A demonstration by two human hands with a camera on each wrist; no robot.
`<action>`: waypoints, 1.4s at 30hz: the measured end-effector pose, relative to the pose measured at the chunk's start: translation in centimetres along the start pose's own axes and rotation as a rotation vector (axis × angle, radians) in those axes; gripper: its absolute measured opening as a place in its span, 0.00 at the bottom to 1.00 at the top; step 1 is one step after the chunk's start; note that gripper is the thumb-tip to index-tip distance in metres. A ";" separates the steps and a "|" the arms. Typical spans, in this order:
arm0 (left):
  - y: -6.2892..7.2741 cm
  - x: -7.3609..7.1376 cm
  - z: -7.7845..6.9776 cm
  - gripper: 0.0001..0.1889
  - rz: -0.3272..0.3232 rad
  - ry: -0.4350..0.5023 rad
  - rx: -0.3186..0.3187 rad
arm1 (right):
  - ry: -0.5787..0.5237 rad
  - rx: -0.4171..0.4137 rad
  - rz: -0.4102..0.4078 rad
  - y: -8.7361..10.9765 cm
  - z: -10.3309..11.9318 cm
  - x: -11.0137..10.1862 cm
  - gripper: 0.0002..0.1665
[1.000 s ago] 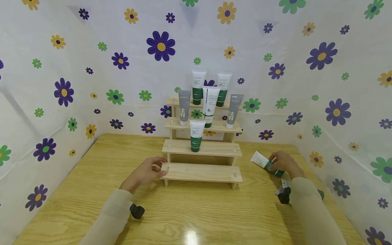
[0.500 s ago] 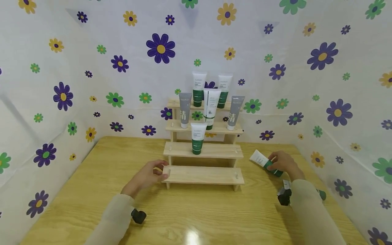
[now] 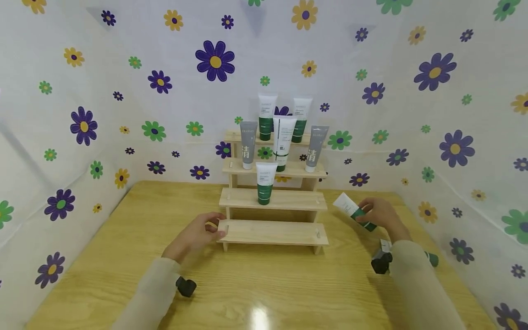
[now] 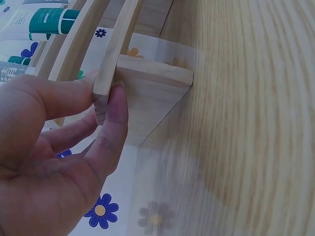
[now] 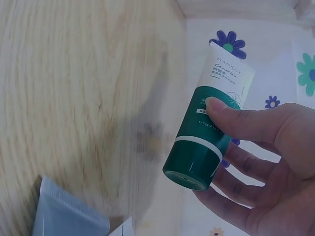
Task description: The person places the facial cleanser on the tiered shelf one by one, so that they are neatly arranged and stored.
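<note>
A stepped wooden display stand [image 3: 272,231] stands mid-table. My left hand [image 3: 200,233] pinches the left end of its lowest shelf; in the left wrist view the thumb lies on one face of the board [image 4: 110,64] and fingers on the other. At the right, my right hand [image 3: 382,215] grips a white and green squeeze tube [image 5: 197,118] between thumb and fingers, tilted, its white crimped end toward the stand. In the right wrist view the thumb presses the green part and the green cap [image 5: 192,164] faces the camera.
Upper shelves hold several upright tubes: white and green ones, like the front tube [image 3: 265,185], and grey ones, like the left tube [image 3: 248,145]. A grey-blue tube [image 5: 64,211] lies near the right hand. A green tube end [image 3: 431,260] shows beside the right sleeve. Flowered cloth [image 3: 165,114] surrounds the table.
The tube in my right hand has risen off the table and shifted slightly left, its white end tipping up. My left hand keeps its hold on the shelf end.
</note>
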State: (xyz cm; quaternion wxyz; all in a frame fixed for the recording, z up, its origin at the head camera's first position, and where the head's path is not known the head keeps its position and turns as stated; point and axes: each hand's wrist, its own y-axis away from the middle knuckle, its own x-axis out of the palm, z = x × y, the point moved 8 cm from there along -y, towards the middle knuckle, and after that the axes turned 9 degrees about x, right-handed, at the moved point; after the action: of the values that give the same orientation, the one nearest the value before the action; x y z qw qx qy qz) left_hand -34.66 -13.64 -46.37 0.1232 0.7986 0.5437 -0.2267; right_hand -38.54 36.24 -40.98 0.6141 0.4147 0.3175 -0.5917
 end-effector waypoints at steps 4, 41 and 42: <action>-0.1 -0.4 0.1 0.23 0.003 -0.029 0.000 | -0.040 0.003 -0.016 0.2 0.8 -0.1 0.27; -0.1 -0.2 0.0 0.23 0.005 -0.009 -0.014 | -0.319 -0.126 -0.106 3.3 9.0 -3.3 0.30; -0.1 -0.2 -0.1 0.23 0.004 -0.008 -0.010 | -0.324 -0.133 -0.114 3.4 9.4 -3.3 0.30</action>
State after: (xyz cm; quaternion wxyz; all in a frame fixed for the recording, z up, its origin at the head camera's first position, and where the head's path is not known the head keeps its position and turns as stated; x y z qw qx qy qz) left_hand -34.79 -13.73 -46.19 0.1300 0.7981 0.5428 -0.2269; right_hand -36.42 29.35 -33.32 0.6488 0.2536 0.2759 -0.6623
